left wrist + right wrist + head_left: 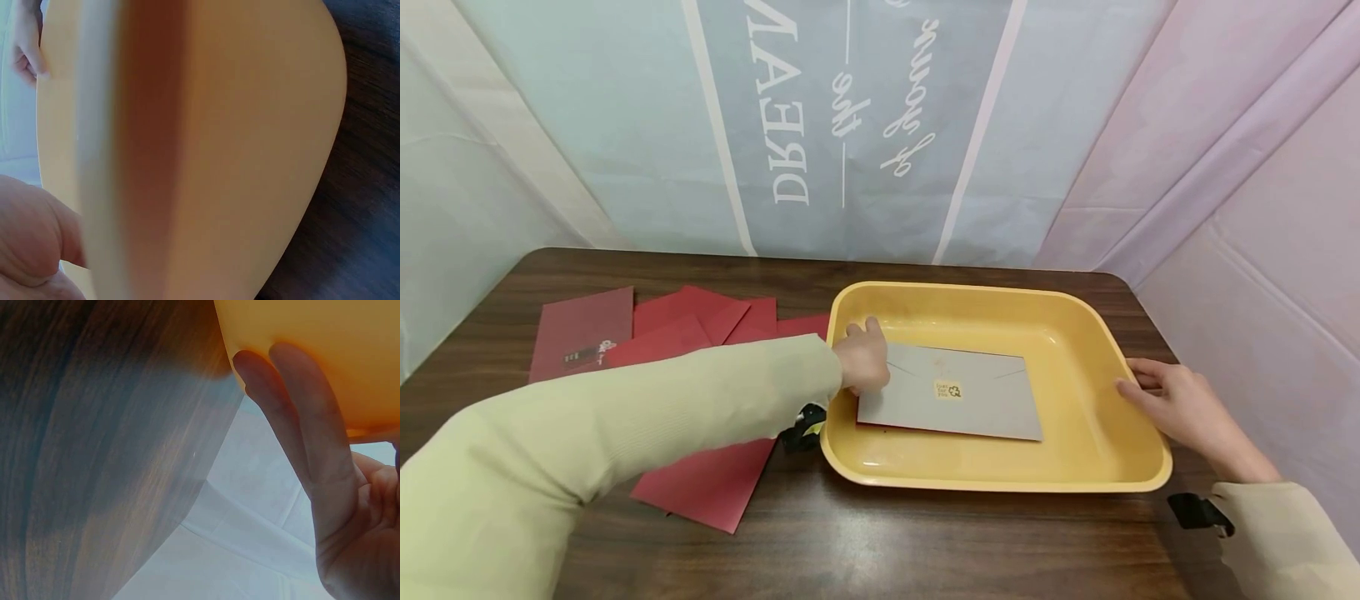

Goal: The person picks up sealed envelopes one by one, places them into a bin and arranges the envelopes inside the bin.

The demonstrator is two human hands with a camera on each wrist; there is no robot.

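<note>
A yellow plastic tray [1090, 417] with raised walls stands on the table. Inside it lies a pale grey envelope [910, 408] with a small "just for you" sticker; a thin red edge shows beneath. My left hand [863, 362] reaches over the tray's left rim and covers the envelope's left end. Whether its fingers pinch the envelope is hidden; in the left wrist view the rim blocks them. At the right end, my right hand [1180, 408] grips the tray's rim, thumb on top and fingers against the outer wall [362, 375].
Several red envelopes [722, 483] lie overlapping left of the tray, partly under the left sleeve [700, 392]. A darker red one [587, 321] bears small print. The brown wooden table [880, 542] ends at a printed fabric backdrop [865, 225].
</note>
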